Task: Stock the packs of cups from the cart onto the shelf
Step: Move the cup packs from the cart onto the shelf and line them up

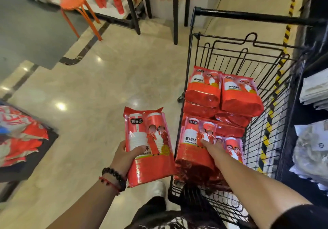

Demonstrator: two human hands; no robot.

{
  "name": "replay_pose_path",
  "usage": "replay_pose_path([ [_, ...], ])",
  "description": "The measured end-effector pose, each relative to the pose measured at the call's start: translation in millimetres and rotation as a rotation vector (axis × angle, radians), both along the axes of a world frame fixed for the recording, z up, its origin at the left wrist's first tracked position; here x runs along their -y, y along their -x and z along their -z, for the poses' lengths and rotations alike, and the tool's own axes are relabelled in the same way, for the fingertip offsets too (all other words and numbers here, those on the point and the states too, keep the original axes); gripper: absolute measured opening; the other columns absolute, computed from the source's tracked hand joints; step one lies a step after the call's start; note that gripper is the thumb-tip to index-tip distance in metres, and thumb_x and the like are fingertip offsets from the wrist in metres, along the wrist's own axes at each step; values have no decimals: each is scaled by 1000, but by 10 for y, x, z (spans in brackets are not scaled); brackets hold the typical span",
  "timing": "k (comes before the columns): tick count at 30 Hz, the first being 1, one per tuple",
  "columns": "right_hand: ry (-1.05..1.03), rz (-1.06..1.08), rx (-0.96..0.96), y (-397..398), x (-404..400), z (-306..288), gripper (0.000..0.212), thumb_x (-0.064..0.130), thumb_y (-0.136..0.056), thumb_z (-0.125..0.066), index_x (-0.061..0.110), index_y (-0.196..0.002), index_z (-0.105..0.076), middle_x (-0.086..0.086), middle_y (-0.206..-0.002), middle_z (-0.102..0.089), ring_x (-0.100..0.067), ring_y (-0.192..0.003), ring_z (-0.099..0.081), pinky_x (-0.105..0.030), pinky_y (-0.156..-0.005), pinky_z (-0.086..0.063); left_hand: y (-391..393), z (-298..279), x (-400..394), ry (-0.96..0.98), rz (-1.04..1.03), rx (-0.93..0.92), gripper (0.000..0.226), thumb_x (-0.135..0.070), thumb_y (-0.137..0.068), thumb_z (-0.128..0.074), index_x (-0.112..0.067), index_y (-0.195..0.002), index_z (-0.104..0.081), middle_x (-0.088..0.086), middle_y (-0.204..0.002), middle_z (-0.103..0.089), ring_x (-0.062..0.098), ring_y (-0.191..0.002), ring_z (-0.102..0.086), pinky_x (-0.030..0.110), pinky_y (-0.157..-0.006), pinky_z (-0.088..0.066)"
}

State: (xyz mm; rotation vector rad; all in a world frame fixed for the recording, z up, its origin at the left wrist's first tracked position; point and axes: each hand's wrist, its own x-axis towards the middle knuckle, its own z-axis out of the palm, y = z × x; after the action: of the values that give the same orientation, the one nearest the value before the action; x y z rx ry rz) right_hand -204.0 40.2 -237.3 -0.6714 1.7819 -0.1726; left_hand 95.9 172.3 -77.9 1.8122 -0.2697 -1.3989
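Left hand (126,155) round red 优洁多 cup pack (150,150), 喜庆杯 packs (221,104) in cart (262,79)

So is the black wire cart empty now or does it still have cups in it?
Not empty. Several red plastic packs of cups lie piled in the black wire cart, and the right hand reaches onto one.

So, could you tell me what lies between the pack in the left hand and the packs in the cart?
In the head view, only the cart's black wire side separates the held pack from the carted packs.
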Motion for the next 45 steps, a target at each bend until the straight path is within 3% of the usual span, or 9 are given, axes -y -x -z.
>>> replay_pose_path([
  [3, -67, 30, 49, 61, 24, 242, 124, 65, -27, -83, 9, -133, -52, -17, -115, -69, -35, -98, -69, -52, -93, -55, -27, -21, 1, 3, 6, -2, 94, -37, -44, -90, -17, -127, -52, 12, -113, -71, 33, -93, -72, 55, -83, -57],
  [7, -142, 79, 150, 51, -5, -37, 90, 44, -44, -96, 8, -120, -65, -17, -99, -75, -34, -86, -74, -55, -85, -58, -17, -40, 18, -4, 17, 6, 94, -38, -43, -90, -19, -126, -51, 12, -112, -70, 32, -91, -73, 55, -83, -57],
  [12, -84, 236, 196, 18, -115, -372, 76, 24, -48, -98, 7, -115, -66, -18, -94, -75, -35, -81, -75, -54, -77, -60, 20, -41, 58, 1, 57, -8, 95, -38, -43, -91, -19, -128, -51, 13, -113, -71, 33, -91, -73, 54, -81, -58],
  [20, 222, 189, -128, 198, -540, -923, 93, 39, -57, -93, 15, -131, -41, -6, -116, -66, -31, -106, -65, -46, -96, -53, 168, -60, 163, 58, 231, -1, 89, -36, -43, -90, -18, -123, -53, 12, -109, -70, 31, -90, -72, 48, -76, -59],
  [24, 363, 220, -218, 384, -927, -1211, 81, 30, -59, -93, 24, -124, -45, 5, -105, -68, -22, -98, -67, -39, -90, -54, 324, -98, 195, 120, 381, 38, 53, -14, -56, -86, -21, -100, -57, 8, -99, -71, 22, -80, -71, 34, -65, -56],
  [30, 504, 415, -367, 613, -1743, -1607, 69, 26, -63, -92, 32, -112, -44, 22, -90, -60, 0, -78, -60, -21, -65, -43, 597, -35, 142, 214, 590, 85, 67, -14, -56, -89, -16, -112, -53, 3, -101, -69, 21, -85, -69, 35, -71, -55],
  [35, 530, 637, -441, 800, -2542, -1713, 80, 43, -45, -89, 39, -112, -46, 14, -99, -69, -11, -91, -70, -43, -86, -57, 964, -70, 9, 293, 797, 62, 61, -11, -60, -89, -25, -109, -57, 1, -101, -71, 18, -85, -70, 31, -69, -54],
  [39, 523, 799, -500, 866, -3108, -1917, 73, 31, -55, -93, 35, -113, -48, 14, -98, -69, -11, -90, -69, -43, -90, -55, 1275, -124, -114, 321, 952, 73, 63, -32, -48, -88, -36, -103, -58, -3, -100, -73, 20, -88, -71, 45, -79, -58],
  [45, 518, 1034, -557, 1055, -3927, -2019, 80, 43, -46, -89, 40, -116, -50, 12, -101, -72, -13, -92, -71, -45, -89, -56, 1812, -351, -349, 402, 1157, 96, 76, -39, -45, -85, -25, -114, -57, -1, -103, -71, 17, -89, -69, 37, -79, -55],
])
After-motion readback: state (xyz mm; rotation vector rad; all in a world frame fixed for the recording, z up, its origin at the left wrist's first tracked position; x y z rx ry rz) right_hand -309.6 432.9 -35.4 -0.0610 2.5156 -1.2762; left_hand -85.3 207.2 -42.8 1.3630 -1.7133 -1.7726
